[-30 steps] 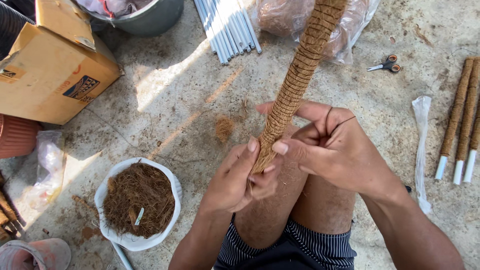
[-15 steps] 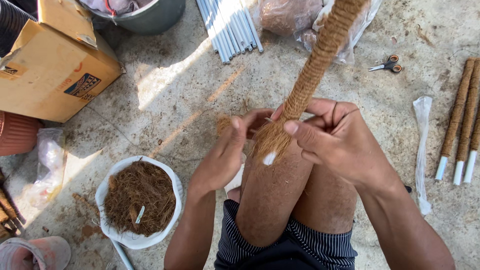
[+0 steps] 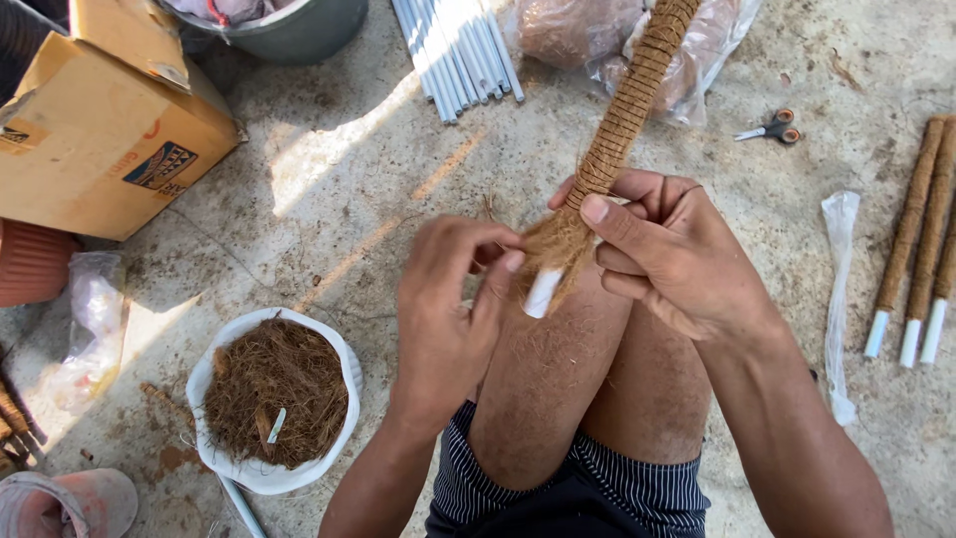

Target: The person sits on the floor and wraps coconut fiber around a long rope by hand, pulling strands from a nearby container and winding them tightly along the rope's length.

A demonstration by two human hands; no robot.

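A long pole wrapped in brown coconut fibre point(image 3: 629, 100) rises from above my knee toward the top of the view. Its white pipe end point(image 3: 543, 293) pokes out of loose fibre at the bottom. My right hand point(image 3: 665, 249) grips the pole just above that loose tuft. My left hand point(image 3: 450, 304) pinches the loose fibre point(image 3: 555, 244) beside the white end, fingers curled.
A white bowl point(image 3: 344, 364) of coconut fibre sits on the concrete at lower left. A cardboard box point(image 3: 95, 149), a bundle of white pipes point(image 3: 453, 50), a grey tub point(image 3: 289, 35), scissors point(image 3: 769, 129), three finished fibre poles point(image 3: 916, 224) and plastic bags lie around.
The pole slid upward in my right hand, exposing the white end. My left hand moved from gripping the pole's bottom to pinching the loose fibre.
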